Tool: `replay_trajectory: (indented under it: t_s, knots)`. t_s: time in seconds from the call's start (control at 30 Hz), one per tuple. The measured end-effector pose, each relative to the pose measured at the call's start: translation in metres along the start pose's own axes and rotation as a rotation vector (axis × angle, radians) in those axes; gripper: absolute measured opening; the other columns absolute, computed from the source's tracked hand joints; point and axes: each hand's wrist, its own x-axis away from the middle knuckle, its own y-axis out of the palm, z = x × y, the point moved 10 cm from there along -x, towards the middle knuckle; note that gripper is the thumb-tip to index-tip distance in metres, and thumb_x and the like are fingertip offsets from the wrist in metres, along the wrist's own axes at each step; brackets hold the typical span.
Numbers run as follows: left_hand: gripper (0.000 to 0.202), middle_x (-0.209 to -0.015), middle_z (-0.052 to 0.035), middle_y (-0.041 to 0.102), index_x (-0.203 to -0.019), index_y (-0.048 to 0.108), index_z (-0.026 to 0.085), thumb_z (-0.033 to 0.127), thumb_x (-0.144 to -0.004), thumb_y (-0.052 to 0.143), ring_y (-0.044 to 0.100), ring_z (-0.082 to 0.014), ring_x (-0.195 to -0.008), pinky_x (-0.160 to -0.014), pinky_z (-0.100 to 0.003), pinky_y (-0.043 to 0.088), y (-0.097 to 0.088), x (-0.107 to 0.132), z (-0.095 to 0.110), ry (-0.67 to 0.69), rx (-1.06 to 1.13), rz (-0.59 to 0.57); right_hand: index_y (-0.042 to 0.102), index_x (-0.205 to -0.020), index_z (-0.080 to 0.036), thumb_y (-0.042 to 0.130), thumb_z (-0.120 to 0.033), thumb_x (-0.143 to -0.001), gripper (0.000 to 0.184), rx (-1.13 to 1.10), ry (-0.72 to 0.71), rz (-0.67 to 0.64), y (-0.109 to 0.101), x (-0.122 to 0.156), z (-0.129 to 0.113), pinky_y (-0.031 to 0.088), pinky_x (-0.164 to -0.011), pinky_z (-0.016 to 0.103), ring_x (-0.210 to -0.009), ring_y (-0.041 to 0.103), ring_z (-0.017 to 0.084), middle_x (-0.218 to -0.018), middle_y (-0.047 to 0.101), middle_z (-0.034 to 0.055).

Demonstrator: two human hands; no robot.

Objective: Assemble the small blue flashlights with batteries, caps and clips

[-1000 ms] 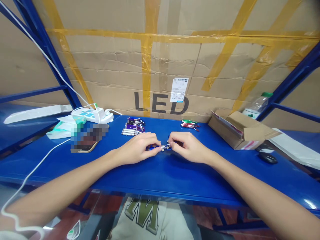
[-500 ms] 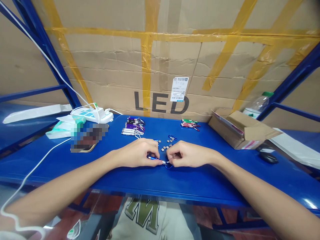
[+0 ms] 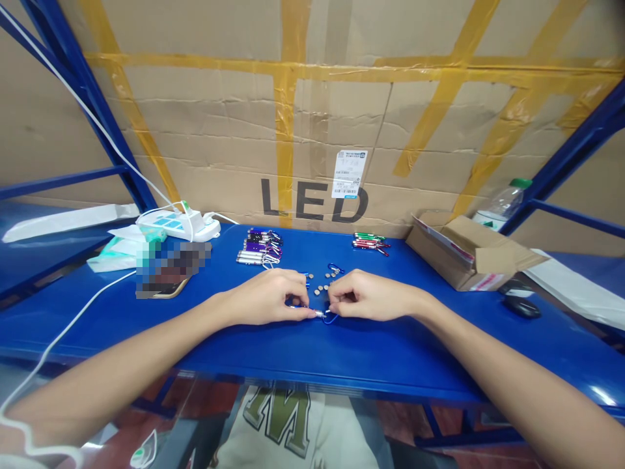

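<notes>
My left hand (image 3: 273,296) is closed around a small blue keychain flashlight (image 3: 318,314), its silver end poking out past thumb and fingertips. Most of the barrel is hidden by the hand. Facing it, my right hand (image 3: 364,296) pinches at the silver end, where a blue carabiner clip (image 3: 331,320) hangs as a loop. Exactly which small part the right fingertips grip is hard to see. Just beyond the hands lie several button cells (image 3: 317,292) and another blue clip (image 3: 336,268). Blue pieces beside the left fingers are partly hidden.
Several purple, black and silver flashlights (image 3: 256,247) lie in a row at back left; green and red ones (image 3: 368,244) at back right. A phone (image 3: 173,286) and power strip (image 3: 180,225) sit left. An opened cardboard box (image 3: 439,260) and black mouse (image 3: 522,307) are right.
Both hands have shifted very slightly, and the flashlight has turned a little in the left fingers. The clip loop hangs a bit differently below the right fingertips. The hold is otherwise the same.
</notes>
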Motion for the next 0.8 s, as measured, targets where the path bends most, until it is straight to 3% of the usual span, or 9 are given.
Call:
replay_trajectory:
  t_s: [0.33, 0.57, 0.8]
  knots:
    - [0.018, -0.081, -0.0002, 0.072, -0.086, 0.077, 0.020, 0.035, -0.098, 0.078, 0.067, -0.0152, -0.076, -0.071, -0.028, 0.050, 0.001, 0.000, 0.006, -0.011, 0.043, -0.017, 0.060, -0.068, -0.018, 0.063, -0.019, -0.090, 0.022, 0.025, 0.033, -0.115, 0.011, 0.002, 0.003, 0.032, -0.059, 0.025, -0.060, 0.040, 0.010, -0.063, 0.049, -0.0067]
    - [0.013, -0.081, 0.0008, 0.070, -0.090, 0.077, 0.021, 0.032, -0.096, 0.079, 0.066, -0.0145, -0.075, -0.071, -0.027, 0.049, 0.002, -0.001, 0.005, -0.045, 0.062, -0.031, 0.061, -0.068, -0.018, 0.070, -0.030, -0.095, 0.031, 0.051, 0.061, -0.097, 0.005, 0.003, 0.001, 0.033, -0.057, 0.025, -0.057, 0.042, 0.009, -0.060, 0.050, -0.0074]
    - [0.013, -0.084, -0.0001, 0.069, -0.100, 0.079, 0.021, 0.033, -0.100, 0.075, 0.066, -0.0148, -0.077, -0.073, -0.027, 0.049, 0.003, 0.000, 0.001, -0.074, 0.047, -0.039, 0.069, -0.081, -0.018, 0.067, -0.018, -0.092, 0.011, 0.083, 0.032, 0.018, -0.006, 0.002, -0.003, 0.036, -0.061, 0.024, -0.060, 0.046, 0.010, -0.068, 0.057, -0.0064]
